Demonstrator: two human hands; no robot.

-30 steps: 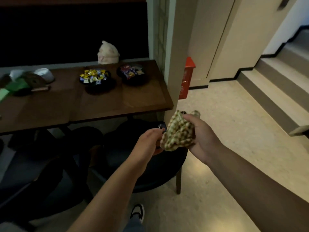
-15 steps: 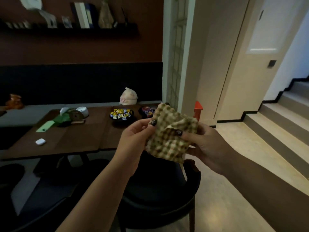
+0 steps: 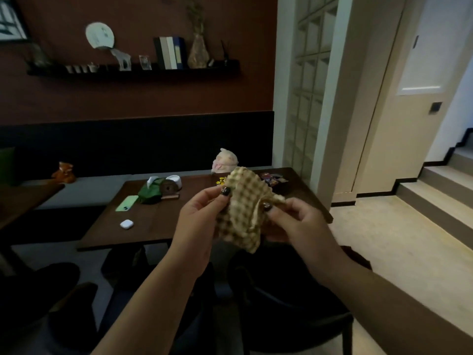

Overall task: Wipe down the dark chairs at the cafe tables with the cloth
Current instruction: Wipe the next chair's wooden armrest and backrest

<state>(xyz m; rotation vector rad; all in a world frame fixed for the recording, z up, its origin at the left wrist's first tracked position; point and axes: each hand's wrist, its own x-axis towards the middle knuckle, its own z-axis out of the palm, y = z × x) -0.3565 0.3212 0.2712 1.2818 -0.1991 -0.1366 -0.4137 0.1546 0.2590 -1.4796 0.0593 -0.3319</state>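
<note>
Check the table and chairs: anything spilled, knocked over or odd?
Nothing stands out. Both hands, left hand and right hand, pinch the checked cloth above a dark chair. A phone and earbud case lie on the table, nothing spilled.

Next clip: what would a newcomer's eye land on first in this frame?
The checked cloth, held up mid-frame: the left hand pinches its left edge and the right hand grips its right side, above a dark chair. Behind it, the wooden table carries a green phone and a white earbud case.
</note>
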